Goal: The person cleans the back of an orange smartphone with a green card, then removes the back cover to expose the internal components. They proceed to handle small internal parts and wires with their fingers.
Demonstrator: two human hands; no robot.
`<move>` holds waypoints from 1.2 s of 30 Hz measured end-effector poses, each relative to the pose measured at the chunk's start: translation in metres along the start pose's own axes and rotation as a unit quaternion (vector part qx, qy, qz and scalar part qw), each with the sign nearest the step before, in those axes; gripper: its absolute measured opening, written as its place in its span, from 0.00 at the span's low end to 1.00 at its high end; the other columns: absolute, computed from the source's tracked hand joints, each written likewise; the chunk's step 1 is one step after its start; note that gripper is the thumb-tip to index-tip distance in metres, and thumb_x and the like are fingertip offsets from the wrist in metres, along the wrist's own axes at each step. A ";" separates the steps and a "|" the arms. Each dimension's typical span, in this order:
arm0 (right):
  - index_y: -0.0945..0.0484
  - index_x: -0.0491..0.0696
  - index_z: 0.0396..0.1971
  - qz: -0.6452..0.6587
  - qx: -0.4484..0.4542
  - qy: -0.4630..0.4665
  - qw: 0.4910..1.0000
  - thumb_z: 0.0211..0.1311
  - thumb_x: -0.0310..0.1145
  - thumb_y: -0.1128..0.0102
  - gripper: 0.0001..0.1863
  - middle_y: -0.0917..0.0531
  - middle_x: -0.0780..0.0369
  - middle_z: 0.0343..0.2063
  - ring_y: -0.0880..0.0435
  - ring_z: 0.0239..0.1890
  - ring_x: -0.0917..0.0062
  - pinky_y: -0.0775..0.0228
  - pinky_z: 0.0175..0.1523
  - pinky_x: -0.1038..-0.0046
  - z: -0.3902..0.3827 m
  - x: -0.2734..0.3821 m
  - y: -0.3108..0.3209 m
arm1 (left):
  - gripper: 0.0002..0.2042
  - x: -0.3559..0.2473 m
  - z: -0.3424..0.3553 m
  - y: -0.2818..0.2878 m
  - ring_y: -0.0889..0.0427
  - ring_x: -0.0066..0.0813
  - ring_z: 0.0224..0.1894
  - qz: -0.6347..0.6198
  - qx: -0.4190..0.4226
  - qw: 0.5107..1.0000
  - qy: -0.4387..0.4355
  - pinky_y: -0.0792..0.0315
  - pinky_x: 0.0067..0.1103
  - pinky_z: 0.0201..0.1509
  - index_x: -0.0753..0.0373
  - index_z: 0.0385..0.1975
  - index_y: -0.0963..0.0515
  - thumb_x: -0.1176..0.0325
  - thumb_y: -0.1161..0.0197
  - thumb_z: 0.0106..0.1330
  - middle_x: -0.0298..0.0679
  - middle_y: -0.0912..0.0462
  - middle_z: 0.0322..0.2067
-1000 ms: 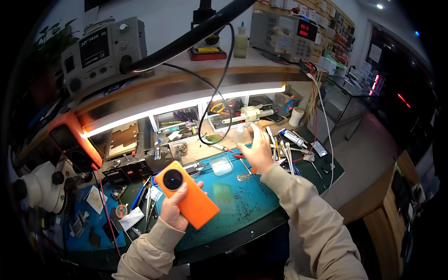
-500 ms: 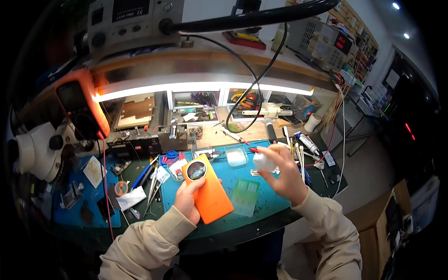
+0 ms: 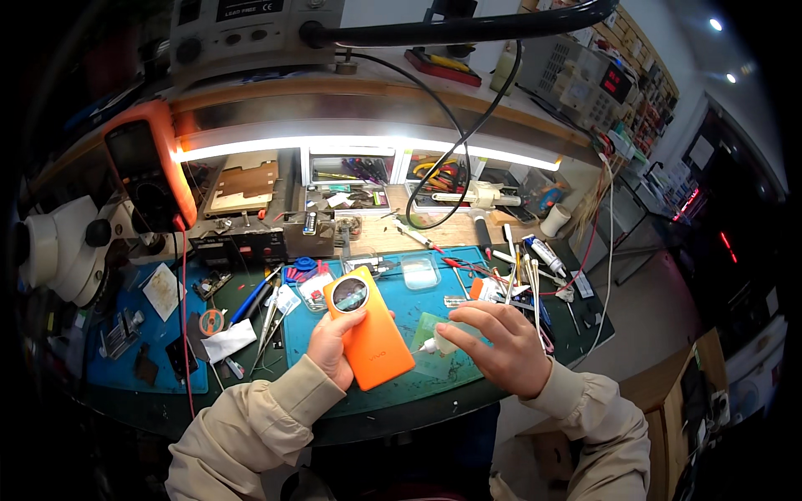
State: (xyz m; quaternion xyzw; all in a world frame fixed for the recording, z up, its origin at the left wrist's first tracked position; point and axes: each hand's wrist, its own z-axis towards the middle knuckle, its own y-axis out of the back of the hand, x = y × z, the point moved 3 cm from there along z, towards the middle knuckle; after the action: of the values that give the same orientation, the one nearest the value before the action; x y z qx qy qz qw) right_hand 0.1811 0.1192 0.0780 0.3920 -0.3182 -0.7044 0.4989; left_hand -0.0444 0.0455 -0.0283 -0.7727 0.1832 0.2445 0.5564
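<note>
My left hand grips an orange phone with a large round camera ring near its top, back facing up, above the blue mat. My right hand is closed around a small translucent bottle, partly hidden by the fingers, with a white nozzle tilted down-left toward the phone's right side. Whether the nozzle touches the phone I cannot tell. A green translucent sheet lies on the mat below the bottle. A clear square container sits just behind.
An orange multimeter and white microscope stand left. Tweezers, brushes and tubes crowd the right side. A black arm with a hanging cable crosses overhead. Tool compartments line the back under a light strip.
My right hand has come back from the rear of the bench with the bottle, lowering and tipping it toward the phone. The phone has shifted slightly right, and the view has swung.
</note>
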 end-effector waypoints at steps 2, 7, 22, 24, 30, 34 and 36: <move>0.19 0.56 0.56 0.004 0.003 0.001 1.000 0.58 0.29 0.36 0.24 0.20 0.65 0.51 0.19 0.54 0.72 0.23 0.55 0.69 -0.001 0.000 0.000 | 0.19 0.001 0.001 0.000 0.16 0.47 0.54 -0.011 -0.005 1.000 0.005 0.20 0.44 0.60 0.64 0.62 0.33 0.72 0.44 0.72 0.55 0.18 0.52; 0.19 0.56 0.57 -0.003 0.000 0.009 1.000 0.58 0.28 0.37 0.24 0.20 0.64 0.51 0.19 0.54 0.71 0.23 0.55 0.69 -0.002 0.004 0.007 | 0.19 0.001 0.000 -0.001 0.16 0.47 0.54 -0.015 -0.001 1.000 0.008 0.20 0.45 0.59 0.64 0.62 0.33 0.72 0.44 0.73 0.55 0.18 0.52; 0.23 0.39 0.56 0.349 -0.131 -0.438 0.818 0.58 0.35 0.24 0.28 0.12 0.54 0.45 0.13 0.47 0.74 0.21 0.55 0.69 0.015 -0.176 -0.146 | 0.19 0.000 0.000 -0.004 0.17 0.42 0.53 0.004 -0.013 1.000 0.016 0.21 0.43 0.59 0.62 0.61 0.31 0.65 0.41 0.74 0.51 0.18 0.53; 0.23 0.38 0.57 0.310 -0.110 -0.481 0.813 0.55 0.37 0.22 0.32 0.12 0.52 0.44 0.12 0.48 0.69 0.20 0.54 0.68 0.027 -0.188 -0.176 | 0.19 -0.002 -0.001 -0.003 0.17 0.42 0.52 0.008 -0.007 1.000 0.011 0.21 0.42 0.58 0.62 0.61 0.31 0.65 0.40 0.74 0.51 0.18 0.52; 0.25 0.41 0.60 0.167 -0.025 -0.519 0.838 0.51 0.41 0.22 0.37 0.11 0.52 0.41 0.12 0.45 0.60 0.21 0.53 0.62 0.036 -0.184 -0.188 | 0.20 0.001 -0.001 -0.003 0.16 0.41 0.50 0.019 0.013 1.000 -0.014 0.20 0.40 0.57 0.62 0.60 0.31 0.66 0.38 0.72 0.50 0.18 0.50; 0.35 0.41 0.68 0.163 -0.059 -0.467 0.867 0.52 0.39 0.22 0.45 0.16 0.48 0.53 0.16 0.55 0.55 0.25 0.59 0.60 0.030 -0.172 -0.176 | 0.20 -0.001 -0.004 -0.007 0.15 0.43 0.51 0.050 0.002 0.998 -0.050 0.17 0.40 0.54 0.62 0.61 0.33 0.71 0.38 0.72 0.50 0.19 0.49; 0.37 0.40 0.70 0.205 -0.056 -0.460 0.862 0.53 0.40 0.22 0.47 0.20 0.46 0.57 0.19 0.59 0.54 0.27 0.62 0.59 0.030 -0.174 -0.171 | 0.21 -0.001 -0.005 -0.011 0.15 0.44 0.52 0.062 -0.003 0.995 -0.081 0.16 0.41 0.54 0.61 0.62 0.34 0.74 0.38 0.71 0.49 0.19 0.49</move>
State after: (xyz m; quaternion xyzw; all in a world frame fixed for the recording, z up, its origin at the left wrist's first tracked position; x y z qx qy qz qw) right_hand 0.1116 0.3380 -0.0102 -0.0790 -0.5445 -0.7031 0.4505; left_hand -0.0386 0.0445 -0.0179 -0.7391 0.1846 0.3406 0.5510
